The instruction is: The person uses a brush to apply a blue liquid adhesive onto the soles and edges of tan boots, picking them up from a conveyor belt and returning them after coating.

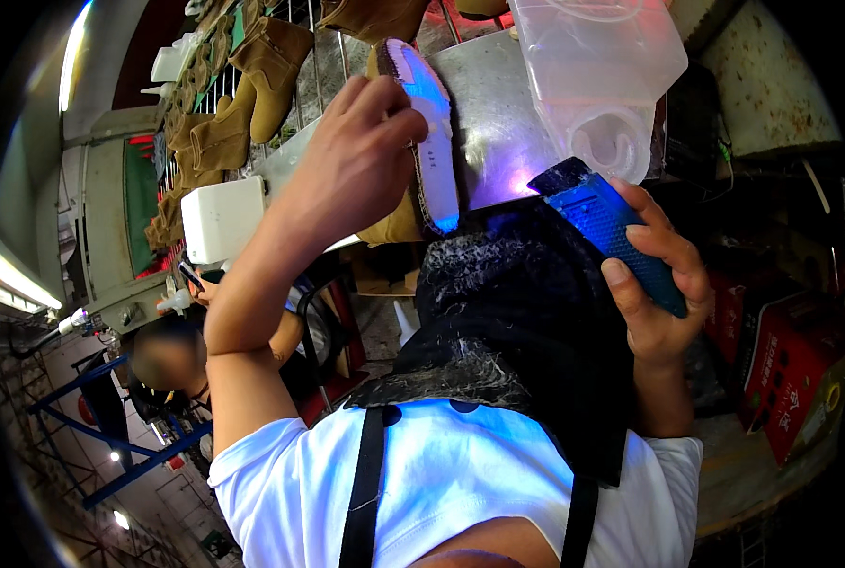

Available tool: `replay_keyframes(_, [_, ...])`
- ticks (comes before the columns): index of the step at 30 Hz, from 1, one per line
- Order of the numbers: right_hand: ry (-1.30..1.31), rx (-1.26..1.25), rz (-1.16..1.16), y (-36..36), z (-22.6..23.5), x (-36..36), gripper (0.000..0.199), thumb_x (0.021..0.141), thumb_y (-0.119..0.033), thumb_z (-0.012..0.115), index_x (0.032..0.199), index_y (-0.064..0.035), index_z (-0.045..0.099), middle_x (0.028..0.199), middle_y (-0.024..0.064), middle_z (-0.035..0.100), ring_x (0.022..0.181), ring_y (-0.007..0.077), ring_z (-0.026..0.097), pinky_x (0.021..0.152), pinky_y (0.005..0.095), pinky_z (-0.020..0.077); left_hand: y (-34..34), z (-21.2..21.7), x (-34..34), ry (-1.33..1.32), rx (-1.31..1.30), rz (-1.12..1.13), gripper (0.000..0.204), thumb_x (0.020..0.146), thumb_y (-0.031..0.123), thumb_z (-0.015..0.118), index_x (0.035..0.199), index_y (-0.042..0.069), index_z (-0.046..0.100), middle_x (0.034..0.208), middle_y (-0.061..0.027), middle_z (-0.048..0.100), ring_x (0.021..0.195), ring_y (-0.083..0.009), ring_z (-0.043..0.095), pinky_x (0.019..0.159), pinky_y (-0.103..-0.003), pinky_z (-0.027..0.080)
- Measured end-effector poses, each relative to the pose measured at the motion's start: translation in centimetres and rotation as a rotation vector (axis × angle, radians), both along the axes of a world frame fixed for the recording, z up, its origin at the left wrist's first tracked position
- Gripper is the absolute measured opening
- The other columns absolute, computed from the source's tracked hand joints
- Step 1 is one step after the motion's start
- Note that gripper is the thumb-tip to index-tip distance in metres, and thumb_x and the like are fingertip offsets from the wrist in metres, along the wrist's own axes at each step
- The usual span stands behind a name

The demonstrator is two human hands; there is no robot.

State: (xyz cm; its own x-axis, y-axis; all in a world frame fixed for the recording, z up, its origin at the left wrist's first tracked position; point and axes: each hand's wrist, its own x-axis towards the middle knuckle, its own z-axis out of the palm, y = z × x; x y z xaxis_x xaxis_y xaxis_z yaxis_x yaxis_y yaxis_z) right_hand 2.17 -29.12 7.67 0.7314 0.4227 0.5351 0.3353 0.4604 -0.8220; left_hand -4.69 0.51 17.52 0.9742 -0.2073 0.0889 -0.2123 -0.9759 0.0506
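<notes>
An upturned tan boot (391,230) lies at the near edge of the metal tabletop (489,85), its pale bottom (438,166) facing up and lit blue-violet. My left hand (361,128) is over the boot's left side, fingers curled and pinched against the bottom; whatever is between the fingertips is hidden. To the right, my right hand (670,260) grips a blue handheld lamp (621,237) with a textured body and black head. The head points left toward the boot, and a violet glow shows on the table edge beside it.
Tan boots (273,71) stand on a wire rack at the far left. A translucent plastic jug (602,57) is at the far right and a white container (223,220) at the left. Red boxes (787,355) sit at right. Another person (171,364) works at lower left.
</notes>
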Motion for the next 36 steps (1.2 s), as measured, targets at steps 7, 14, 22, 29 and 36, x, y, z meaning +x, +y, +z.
replay_keyframes(7, [0.103, 0.034, 0.017, 0.0, -0.2, -0.1, 0.034, 0.087, 0.003, 0.073, 0.119, 0.0047, 0.062, 0.126, 0.0287, 0.065, 0.126, 0.0418, 0.059, 0.108, 0.0500, 0.0464, -1.1, -0.3, -2.6, 0.283, -1.241, 0.507, 0.027, 0.092, -0.005, 0.050, 0.112, 0.000, 0.067, 0.100, 0.0025, 0.052, 0.095, -0.0053, 0.049, 0.080, -0.021, 0.040])
replay_keyframes(14, [0.108, 0.008, 0.036, -0.3, -0.3, -0.1, 0.035, 0.087, 0.003, 0.072, 0.121, 0.0049, 0.062, 0.133, 0.0329, 0.060, 0.129, 0.0424, 0.057, 0.110, 0.0496, 0.0459, -3.3, -4.2, -3.4, 0.125, 0.068, -0.078, 0.023, 0.071, 0.004, 0.068, 0.094, 0.007, 0.070, 0.102, -0.0082, 0.058, 0.096, -0.0284, 0.055, 0.082, -0.037, 0.046])
replay_keyframes(22, [0.167, 0.043, 0.027, -0.7, -0.2, -0.1, 0.036, 0.088, 0.003, 0.071, 0.122, 0.0050, 0.061, 0.132, 0.0320, 0.061, 0.129, 0.0426, 0.057, 0.108, 0.0492, 0.0474, -3.6, -3.6, -2.9, 0.056, -0.231, 0.275, 0.042, 0.070, 0.011, 0.070, 0.110, 0.006, 0.061, 0.118, -0.0180, 0.051, 0.115, -0.0383, 0.047, 0.098, -0.048, 0.040])
replay_keyframes(29, [0.125, 0.083, 0.034, -0.7, -0.6, 0.1, 0.037, 0.089, 0.004, 0.069, 0.126, 0.0041, 0.061, 0.128, 0.0216, 0.064, 0.129, 0.0443, 0.056, 0.107, 0.0499, 0.0498, -3.6, -6.8, -1.6, -0.026, -0.033, 0.486, 0.062, 0.070, 0.006, 0.066, 0.130, 0.005, 0.049, 0.126, -0.0252, 0.044, 0.119, -0.0460, 0.044, 0.100, -0.054, 0.037])
replay_keyframes(36, [0.149, 0.100, 0.010, -1.2, -1.1, 0.1, 0.039, 0.089, 0.005, 0.068, 0.127, 0.0029, 0.061, 0.126, 0.0152, 0.065, 0.130, 0.0469, 0.055, 0.109, 0.0528, 0.0490, -2.2, -5.9, 0.2, -0.374, -0.339, 0.542, 0.052, 0.079, 0.002, 0.072, 0.127, 0.003, 0.050, 0.119, -0.0128, 0.051, 0.107, -0.0270, 0.052, 0.095, -0.042, 0.044])
